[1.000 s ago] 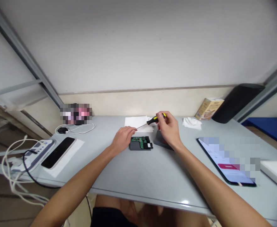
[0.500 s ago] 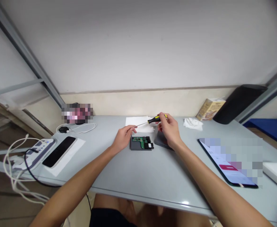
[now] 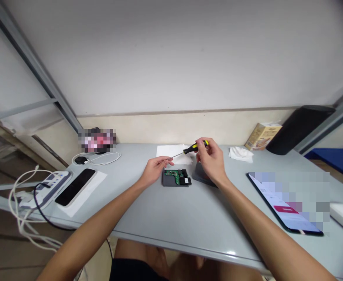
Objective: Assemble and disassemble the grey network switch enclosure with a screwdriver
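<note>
My right hand (image 3: 210, 159) grips the black and yellow handle of a screwdriver (image 3: 191, 149), held up at a slant with its shaft pointing down to the left. At the shaft's end, the fingers of my left hand (image 3: 156, 168) are pinched around the tip; whether a tiny part sits there is too small to tell. Just below the left fingertips, a dark grey device with a green circuit board (image 3: 175, 178) lies on the table. A dark grey case part (image 3: 202, 175) lies beside it, partly hidden under my right hand.
White paper (image 3: 168, 150) lies behind the device. At left are a phone (image 3: 76, 187) on paper, a power strip (image 3: 47, 191) and loose cables. At right lie crumpled tissue (image 3: 240, 153), a carton (image 3: 263, 136), a black cylinder (image 3: 301, 128) and a tablet (image 3: 276, 203).
The view has shifted slightly. My hands hold nearly the same pose, with the screwdriver still between them; the device and the case part have not visibly moved on the table.
</note>
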